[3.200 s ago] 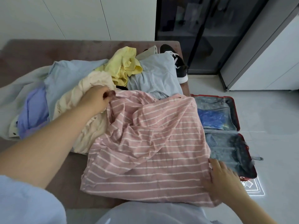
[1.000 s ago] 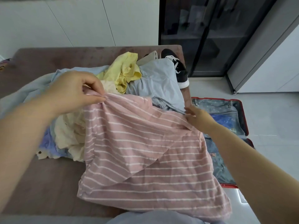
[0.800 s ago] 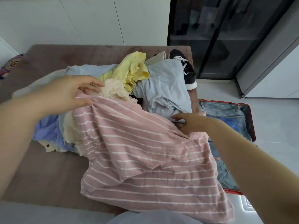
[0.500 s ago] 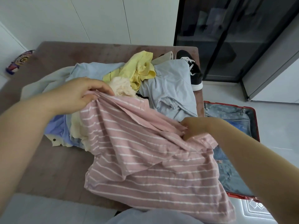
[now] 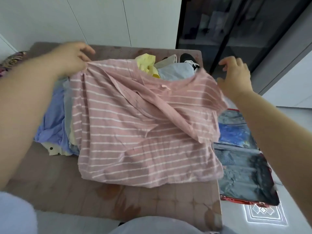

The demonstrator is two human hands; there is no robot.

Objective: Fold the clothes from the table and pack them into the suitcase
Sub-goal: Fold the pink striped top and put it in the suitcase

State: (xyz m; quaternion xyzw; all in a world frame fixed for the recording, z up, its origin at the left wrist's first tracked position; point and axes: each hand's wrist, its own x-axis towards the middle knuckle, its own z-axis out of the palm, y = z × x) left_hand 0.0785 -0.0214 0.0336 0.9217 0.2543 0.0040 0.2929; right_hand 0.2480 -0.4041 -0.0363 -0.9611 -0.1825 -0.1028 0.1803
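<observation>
White cabinet doors [image 5: 101, 19] and a dark glass cabinet [image 5: 236, 31] stand behind a brown table [image 5: 55, 188]. An open suitcase [image 5: 236, 199] lies on the floor along the tabletop's right edge.

The pink striped shirt [image 5: 135, 125] is raised by its shoulders over the tabletop's middle. Its hem rests toward the near edge, and it partly covers a pile of clothes [image 5: 50, 122] at the far and left edges.

The step in hand appears to be spreading the shirt for folding:
- Draw the shoulders apart until they are level.
- Lay the shirt flat near the near edge.
- Smooth the diagonal crease before making any fold.

The left hand [image 5: 70, 59] pinches the left shoulder seam with thumb and curled fingers. The right hand [image 5: 236, 76] is at the right shoulder with its fingers loosely spread. Blur prevents confirming whether its thumb grips the fabric.
</observation>
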